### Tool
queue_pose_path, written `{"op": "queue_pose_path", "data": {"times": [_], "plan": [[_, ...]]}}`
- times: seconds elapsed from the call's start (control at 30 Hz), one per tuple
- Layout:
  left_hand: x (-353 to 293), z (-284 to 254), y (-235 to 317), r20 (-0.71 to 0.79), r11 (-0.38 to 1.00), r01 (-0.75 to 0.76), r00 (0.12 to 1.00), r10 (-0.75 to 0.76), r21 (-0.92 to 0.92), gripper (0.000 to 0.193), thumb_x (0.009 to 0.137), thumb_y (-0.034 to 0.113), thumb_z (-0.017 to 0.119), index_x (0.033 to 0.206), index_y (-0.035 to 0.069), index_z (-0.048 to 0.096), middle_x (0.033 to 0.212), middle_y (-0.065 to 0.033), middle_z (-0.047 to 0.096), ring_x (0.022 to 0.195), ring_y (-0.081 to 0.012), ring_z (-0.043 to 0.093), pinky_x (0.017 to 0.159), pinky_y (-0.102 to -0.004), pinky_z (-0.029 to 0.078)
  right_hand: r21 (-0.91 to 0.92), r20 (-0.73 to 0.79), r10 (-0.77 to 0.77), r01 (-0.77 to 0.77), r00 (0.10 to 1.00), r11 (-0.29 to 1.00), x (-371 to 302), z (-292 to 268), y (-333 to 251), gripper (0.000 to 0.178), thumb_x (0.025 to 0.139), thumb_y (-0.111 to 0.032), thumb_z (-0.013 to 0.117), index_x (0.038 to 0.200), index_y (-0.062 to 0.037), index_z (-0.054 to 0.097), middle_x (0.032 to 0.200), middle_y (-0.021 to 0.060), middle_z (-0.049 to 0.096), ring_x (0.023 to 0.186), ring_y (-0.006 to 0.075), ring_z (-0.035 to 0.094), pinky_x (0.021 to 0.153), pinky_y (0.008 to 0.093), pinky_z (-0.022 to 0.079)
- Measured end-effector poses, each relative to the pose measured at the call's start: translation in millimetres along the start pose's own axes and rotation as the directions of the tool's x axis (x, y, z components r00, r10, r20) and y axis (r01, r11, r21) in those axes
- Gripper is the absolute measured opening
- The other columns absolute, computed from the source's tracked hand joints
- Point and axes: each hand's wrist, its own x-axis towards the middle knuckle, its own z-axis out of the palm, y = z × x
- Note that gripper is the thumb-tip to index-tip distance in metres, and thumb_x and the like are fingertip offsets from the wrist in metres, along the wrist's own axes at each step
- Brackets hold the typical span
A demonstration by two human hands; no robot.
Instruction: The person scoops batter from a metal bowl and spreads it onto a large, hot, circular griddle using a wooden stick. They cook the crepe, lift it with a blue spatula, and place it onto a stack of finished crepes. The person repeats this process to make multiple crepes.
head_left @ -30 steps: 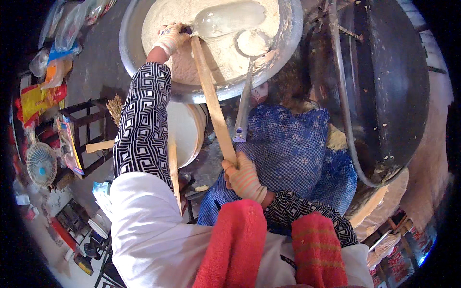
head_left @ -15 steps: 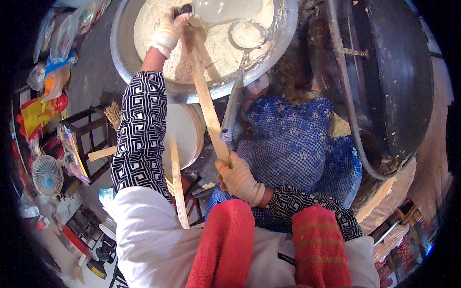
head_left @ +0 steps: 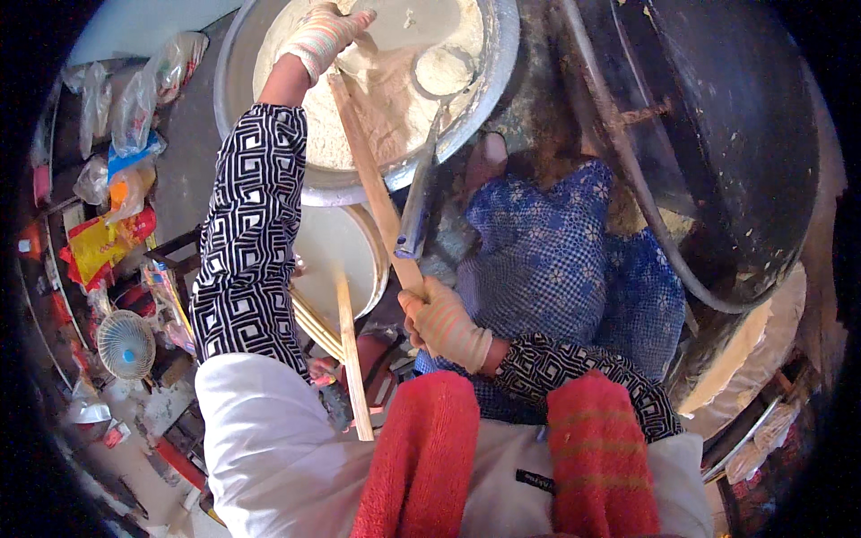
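My right hand (head_left: pixel 448 325), in a striped knit glove, is closed around the lower end of a long flat wooden stick (head_left: pixel 366 166). The stick slants up over a large metal basin (head_left: pixel 502 76) of pale flour (head_left: pixel 309 121). At its far end, my gloved left hand (head_left: pixel 316 40) is over the flour, fingers curled and thumb stretched to the right. A pale piece shows just under that hand; what it holds is hidden. To the right of the stick a metal ladle (head_left: pixel 419 202) rests across the basin's rim, its bowl full of flour.
A pale round tub (head_left: pixel 372 242) stands below the basin, with a wooden stick (head_left: pixel 352 359) in front of it. At right is a big black round pan (head_left: pixel 735 161). Blue patterned cloth (head_left: pixel 538 260) covers my lap. A small fan (head_left: pixel 126 344) and plastic bags stand left.
The view has shifted, moving the basin left in the picture. A dark piece seen at my left hand earlier no longer shows. My right hand keeps its hold on the stick.
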Motion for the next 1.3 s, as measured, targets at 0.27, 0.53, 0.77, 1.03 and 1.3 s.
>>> {"op": "queue_pose_path", "data": {"times": [0.27, 0.53, 0.77, 1.03, 1.3], "plan": [[6, 2, 73, 0.007, 0.929, -0.226, 0.972, 0.234, 0.293, 0.058, 0.08, 0.057, 0.072, 0.078, 0.0, 0.07, 0.064, -0.0064, 0.064, 0.058, -0.0155, 0.059, 0.057, -0.033, 0.048, 0.171, 0.0, -0.072, 0.07, 0.997, 0.983, 21, -3, 23, 0.018, 0.092, -0.024, 0.068, 0.098, -0.0102, 0.058, 0.064, 0.0057, 0.06, 0.041, 0.0186, 0.053, 0.032, 0.0365, 0.041], [32, -63, 161, -0.039, 0.979, -0.135, 0.989, 0.143, 0.153, 0.034, 0.082, 0.031, 0.073, 0.078, -0.003, 0.073, 0.065, -0.0086, 0.067, 0.054, -0.0167, 0.06, 0.05, -0.0334, 0.048, 0.449, 0.127, -0.053, -0.009, 0.99, 0.894, 48, -6, 34, 0.022, 0.09, -0.024, 0.071, 0.1, -0.0091, 0.058, 0.069, 0.0075, 0.06, 0.046, 0.0217, 0.056, 0.032, 0.0414, 0.042], [12, -154, 30, 0.124, 0.964, 0.073, 0.991, -0.042, -0.255, 0.051, 0.091, 0.048, 0.064, 0.114, 0.002, 0.067, 0.103, -0.0069, 0.069, 0.089, -0.013, 0.063, 0.079, -0.0301, 0.051, 0.292, 0.077, -0.029, 0.005, 0.997, 0.956, 30, -6, 8, 0.019, 0.092, -0.022, 0.067, 0.103, -0.0093, 0.057, 0.068, 0.0092, 0.06, 0.045, 0.0228, 0.054, 0.034, 0.0415, 0.042], [-134, -53, -154, 0.165, -0.065, -0.159, 0.981, 0.101, 0.985, 0.08, 0.093, 0.065, 0.048, 0.137, -0.002, 0.048, 0.138, -0.0183, 0.052, 0.131, -0.031, 0.046, 0.11, -0.0467, 0.035, 0.084, 0.199, -0.178, 0.164, 0.964, 0.983, 5, -8, -8, 0.02, 0.096, -0.021, 0.06, 0.109, -0.0052, 0.058, 0.074, 0.0083, 0.062, 0.055, 0.0197, 0.06, 0.045, 0.0367, 0.05], [-286, -58, 16, 0.067, -0.162, 0.073, 0.997, 0.043, -0.984, 0.109, 0.08, 0.08, 0.05, 0.145, -0.006, 0.031, 0.149, -0.0254, 0.038, 0.14, -0.0371, 0.036, 0.117, -0.057, 0.025, 0.072, 0.276, -0.19, 0.177, 0.942, 0.982, -52, -23, -12, 0.023, 0.094, -0.029, 0.06, 0.103, -0.0088, 0.054, 0.068, 0.0063, 0.061, 0.052, 0.0194, 0.061, 0.048, 0.0323, 0.051]]}}
